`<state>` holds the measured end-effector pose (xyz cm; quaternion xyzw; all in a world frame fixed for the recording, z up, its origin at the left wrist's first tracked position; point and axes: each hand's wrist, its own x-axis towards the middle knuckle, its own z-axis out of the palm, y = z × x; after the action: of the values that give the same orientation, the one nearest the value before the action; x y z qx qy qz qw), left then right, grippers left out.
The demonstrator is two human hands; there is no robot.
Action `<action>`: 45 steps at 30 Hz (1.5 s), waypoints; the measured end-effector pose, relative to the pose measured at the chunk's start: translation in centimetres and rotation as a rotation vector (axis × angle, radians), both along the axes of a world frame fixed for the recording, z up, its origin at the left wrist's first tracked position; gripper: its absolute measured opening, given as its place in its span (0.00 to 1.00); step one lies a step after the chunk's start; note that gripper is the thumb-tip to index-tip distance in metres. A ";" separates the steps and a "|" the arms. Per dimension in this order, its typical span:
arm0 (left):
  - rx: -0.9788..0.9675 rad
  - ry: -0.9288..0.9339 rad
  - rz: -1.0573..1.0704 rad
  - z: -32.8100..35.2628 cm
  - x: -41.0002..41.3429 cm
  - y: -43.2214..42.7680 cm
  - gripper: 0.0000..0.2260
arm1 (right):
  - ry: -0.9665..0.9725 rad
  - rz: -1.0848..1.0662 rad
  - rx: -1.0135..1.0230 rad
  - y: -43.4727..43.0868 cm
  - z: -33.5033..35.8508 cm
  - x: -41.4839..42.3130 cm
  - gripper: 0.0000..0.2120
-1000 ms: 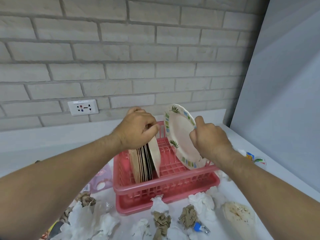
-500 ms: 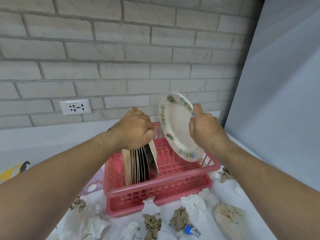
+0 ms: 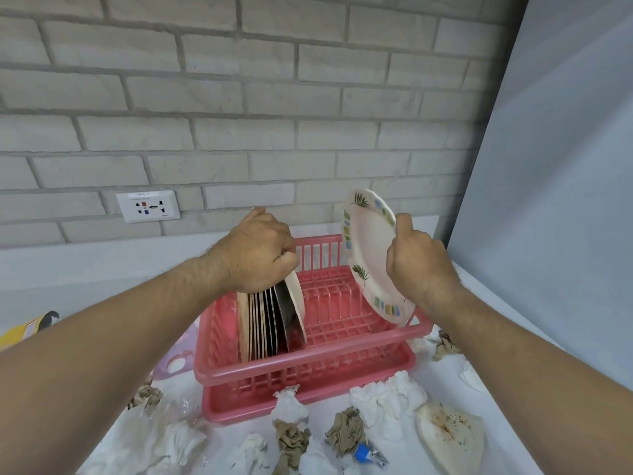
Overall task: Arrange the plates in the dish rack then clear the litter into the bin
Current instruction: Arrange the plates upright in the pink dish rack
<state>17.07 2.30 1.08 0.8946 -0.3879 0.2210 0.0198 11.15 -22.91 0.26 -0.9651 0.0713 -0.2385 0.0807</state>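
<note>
A pale brick wall point(image 3: 239, 114) is seen at the far side, with a white counter point(image 3: 85, 275) below it. A pink dish rack point(image 3: 308, 359) is set on the counter at the centre. A row of plates point(image 3: 263, 323) is stood upright in the rack's left half, and their top edges are gripped by the left hand point(image 3: 255, 255), its fingers curled together over them. A leaf-patterned plate point(image 3: 366, 255) is held tilted over the rack's right end, its right rim clamped by the curled fingers of the right hand point(image 3: 416, 265), thumb raised. Crumpled white tissues point(image 3: 387, 399) and brown paper wads point(image 3: 346, 435) are scattered near the rack, with a stained paper plate point(image 3: 450, 431) at the near right. A wall socket point(image 3: 148, 206) is mounted at the far left.
</note>
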 end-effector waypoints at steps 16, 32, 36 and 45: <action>-0.022 0.051 0.004 0.1 -0.5 0.0 0.23 | 0.064 -0.001 0.121 0.9 -1.2 -0.6 0.09; -0.216 0.135 0.100 0.4 -1.7 -0.2 0.20 | 0.141 -0.083 0.256 -0.3 0.0 -1.5 0.15; -0.274 0.131 0.239 0.4 -2.3 -0.2 0.15 | 0.114 -0.098 0.219 0.0 0.6 -1.8 0.25; -0.413 0.338 0.352 0.2 -2.7 -0.3 0.31 | -0.116 0.436 0.083 4.6 1.4 -2.6 0.19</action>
<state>14.35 2.02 1.29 0.9490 -0.1654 0.1436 0.2267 8.52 -18.32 1.69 -0.9383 -0.1339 -0.2673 0.1739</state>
